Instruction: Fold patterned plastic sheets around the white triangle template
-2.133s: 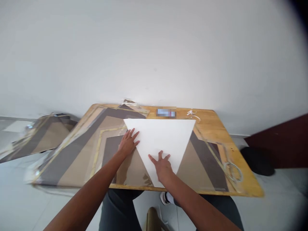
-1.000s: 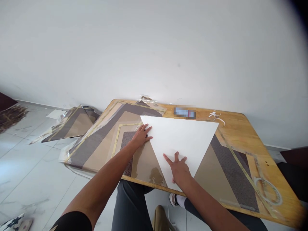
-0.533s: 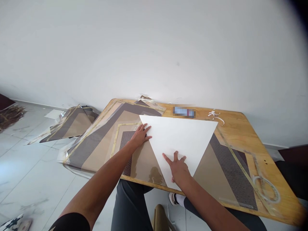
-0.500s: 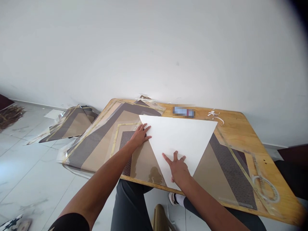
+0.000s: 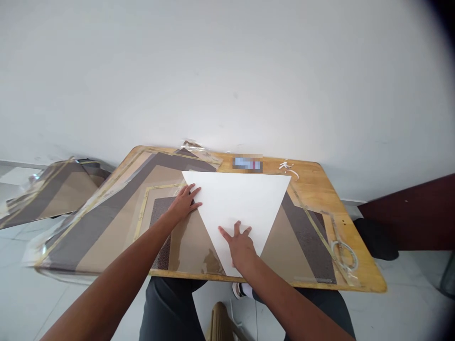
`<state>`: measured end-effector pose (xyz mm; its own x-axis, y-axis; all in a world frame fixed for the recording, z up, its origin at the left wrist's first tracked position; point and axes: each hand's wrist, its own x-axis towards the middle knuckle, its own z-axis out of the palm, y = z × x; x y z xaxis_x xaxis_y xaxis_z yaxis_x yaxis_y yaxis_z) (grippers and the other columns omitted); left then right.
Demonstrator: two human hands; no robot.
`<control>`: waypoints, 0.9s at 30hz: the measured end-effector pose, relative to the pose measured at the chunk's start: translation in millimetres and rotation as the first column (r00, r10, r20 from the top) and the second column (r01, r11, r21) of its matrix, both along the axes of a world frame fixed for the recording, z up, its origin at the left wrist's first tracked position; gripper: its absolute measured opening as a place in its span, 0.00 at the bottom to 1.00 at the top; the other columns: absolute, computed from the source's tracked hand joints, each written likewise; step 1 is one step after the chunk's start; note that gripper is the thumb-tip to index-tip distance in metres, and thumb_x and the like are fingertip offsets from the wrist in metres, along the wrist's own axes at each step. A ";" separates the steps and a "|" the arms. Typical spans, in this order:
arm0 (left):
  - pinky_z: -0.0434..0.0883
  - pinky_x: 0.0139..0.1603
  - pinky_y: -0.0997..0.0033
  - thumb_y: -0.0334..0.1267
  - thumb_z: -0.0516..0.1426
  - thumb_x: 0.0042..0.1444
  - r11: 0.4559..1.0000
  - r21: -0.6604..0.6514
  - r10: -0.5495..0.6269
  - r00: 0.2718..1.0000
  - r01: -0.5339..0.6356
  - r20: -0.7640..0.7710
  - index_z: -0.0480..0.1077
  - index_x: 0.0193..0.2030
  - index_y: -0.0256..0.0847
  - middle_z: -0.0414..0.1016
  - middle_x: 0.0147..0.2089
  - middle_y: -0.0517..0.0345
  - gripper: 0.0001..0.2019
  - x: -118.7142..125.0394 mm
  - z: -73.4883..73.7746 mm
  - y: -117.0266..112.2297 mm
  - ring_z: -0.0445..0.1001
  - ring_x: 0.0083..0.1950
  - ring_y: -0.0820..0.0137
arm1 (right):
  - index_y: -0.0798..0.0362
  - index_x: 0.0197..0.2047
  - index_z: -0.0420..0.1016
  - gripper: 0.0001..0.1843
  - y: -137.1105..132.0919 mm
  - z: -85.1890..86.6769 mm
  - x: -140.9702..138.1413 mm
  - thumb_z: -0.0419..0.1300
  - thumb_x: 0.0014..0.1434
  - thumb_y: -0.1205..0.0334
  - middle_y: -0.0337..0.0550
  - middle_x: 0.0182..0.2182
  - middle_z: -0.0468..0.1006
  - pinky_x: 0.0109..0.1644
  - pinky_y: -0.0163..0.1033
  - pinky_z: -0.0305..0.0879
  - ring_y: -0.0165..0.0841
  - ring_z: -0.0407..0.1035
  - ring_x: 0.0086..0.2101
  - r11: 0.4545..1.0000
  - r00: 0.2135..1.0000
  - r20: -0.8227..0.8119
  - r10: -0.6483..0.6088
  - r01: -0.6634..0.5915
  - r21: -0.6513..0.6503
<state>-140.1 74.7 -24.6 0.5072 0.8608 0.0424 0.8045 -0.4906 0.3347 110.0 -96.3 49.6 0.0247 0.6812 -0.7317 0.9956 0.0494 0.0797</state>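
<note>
A white sheet [image 5: 238, 199], wide at the far side and narrowing toward me, lies flat on the table over brown and grey plastic-covered sheets [image 5: 110, 222]. My left hand [image 5: 185, 201] rests with spread fingers on its left edge, partly on the sheet beneath. On the lower middle of the white sheet, my right hand [image 5: 240, 244] presses down with fingers fanned out. Neither hand grips anything. Another patterned sheet in clear film [image 5: 305, 237] extends to the right of the white sheet.
The wooden table [image 5: 313, 180] stands against a white wall. Near its back edge are a blurred-out item [image 5: 248, 164] and white scraps [image 5: 286, 166]. A tape roll [image 5: 346, 255] lies at the right. More covered sheets [image 5: 60, 189] are on the floor at left, a dark red board [image 5: 415, 213] at right.
The camera view has turned to the right, so everything appears farther left. Both hands keep their places on the white sheet, with fingers still spread.
</note>
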 end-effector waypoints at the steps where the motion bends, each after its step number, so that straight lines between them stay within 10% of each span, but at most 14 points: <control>1: 0.55 0.80 0.40 0.63 0.52 0.71 1.000 0.014 -0.001 1.000 0.001 0.002 0.61 0.79 0.44 0.54 0.82 0.44 0.37 0.0 0.0 0.7 0.50 0.82 0.45 | 0.18 0.80 0.28 0.84 1.0 -1.2 -0.3 0.86 0.42 0.64 0.57 0.82 0.34 0.52 0.61 0.82 0.74 0.44 0.74 1.000 1.000 -0.001 -0.006 0.006 -0.002; 21: 0.55 0.80 0.39 0.63 0.53 0.71 0.999 0.033 -0.020 0.999 0.019 0.026 0.60 0.79 0.45 0.53 0.82 0.44 0.37 -4.4 -10.1 7.1 0.49 0.82 0.43 | 0.17 0.80 0.30 0.87 3.6 0.3 1.3 0.86 0.37 0.69 0.58 0.82 0.30 0.46 0.59 0.84 0.80 0.40 0.73 1.000 0.999 -0.032 -0.027 0.027 -0.001; 27: 0.55 0.80 0.43 0.56 0.59 0.69 0.999 -0.001 0.032 0.999 -0.032 -0.025 0.64 0.77 0.42 0.56 0.80 0.41 0.34 7.0 14.8 -0.2 0.53 0.81 0.45 | 0.19 0.80 0.34 0.83 -3.0 -4.2 1.9 0.86 0.40 0.65 0.59 0.82 0.33 0.49 0.64 0.82 0.78 0.44 0.73 0.998 0.998 -0.060 -0.028 0.031 0.049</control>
